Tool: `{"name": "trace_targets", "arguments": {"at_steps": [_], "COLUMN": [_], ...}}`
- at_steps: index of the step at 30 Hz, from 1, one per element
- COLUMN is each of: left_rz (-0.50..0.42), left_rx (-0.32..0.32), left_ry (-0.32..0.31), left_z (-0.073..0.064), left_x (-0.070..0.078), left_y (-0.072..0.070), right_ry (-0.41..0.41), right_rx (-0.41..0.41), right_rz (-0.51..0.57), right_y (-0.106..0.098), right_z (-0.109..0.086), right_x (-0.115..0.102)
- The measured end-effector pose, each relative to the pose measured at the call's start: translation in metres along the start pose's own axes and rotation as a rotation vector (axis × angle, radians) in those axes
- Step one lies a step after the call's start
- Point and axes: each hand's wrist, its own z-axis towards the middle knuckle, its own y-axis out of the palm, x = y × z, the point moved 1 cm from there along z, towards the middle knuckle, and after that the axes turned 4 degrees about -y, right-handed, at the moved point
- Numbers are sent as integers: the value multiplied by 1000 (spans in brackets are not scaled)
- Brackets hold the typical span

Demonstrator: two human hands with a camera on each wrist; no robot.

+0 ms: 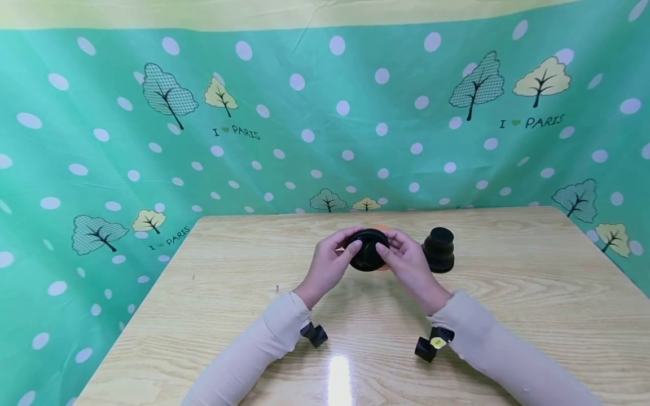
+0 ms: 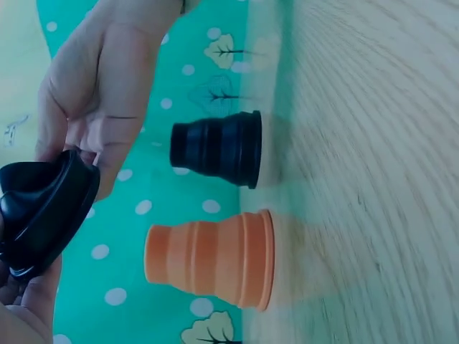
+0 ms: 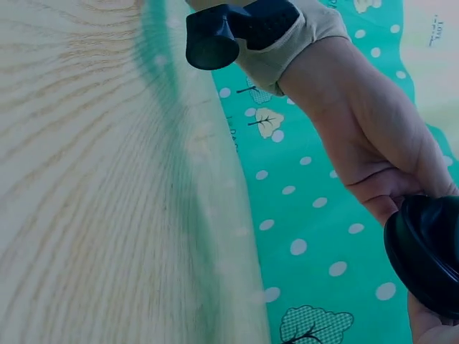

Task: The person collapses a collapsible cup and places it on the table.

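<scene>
A black collapsible cup (image 1: 367,260), squashed to a low round form with a wide rim, is held up over the table between both hands. My left hand (image 1: 327,260) grips its left side, thumb on the near face and fingers behind. On the opposite side my right hand (image 1: 410,265) grips it the same way. An orange cup (image 2: 204,261), stepped and extended, stands wide end down; the held cup mostly hides it in the head view. To its right another black stepped cup (image 1: 439,251) also stands wide end down.
The wooden table (image 1: 228,349) reaches back to a green dotted curtain (image 1: 284,141). Small black camera mounts (image 1: 425,349) stick out from both wrists near the tabletop. A bright light reflection lies at the table's near middle.
</scene>
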Motion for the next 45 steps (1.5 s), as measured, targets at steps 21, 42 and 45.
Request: {"name": "trace_targets", "arguments": {"at_steps": [21, 42, 45], "left_rz": [143, -101, -157], "left_rx": [-186, -161, -150], "left_ry": [88, -88, -128], "left_z": [7, 2, 6], "left_x": [-35, -8, -18], "left_y": [-4, -12, -12], "right_ry": [-59, -57, -52], "right_rx": [-239, -96, -47], "right_rz": [-393, -299, -243], "right_y": [-8, -7, -7], "right_z": [0, 2, 2], "right_x": [-1, -7, -8]}}
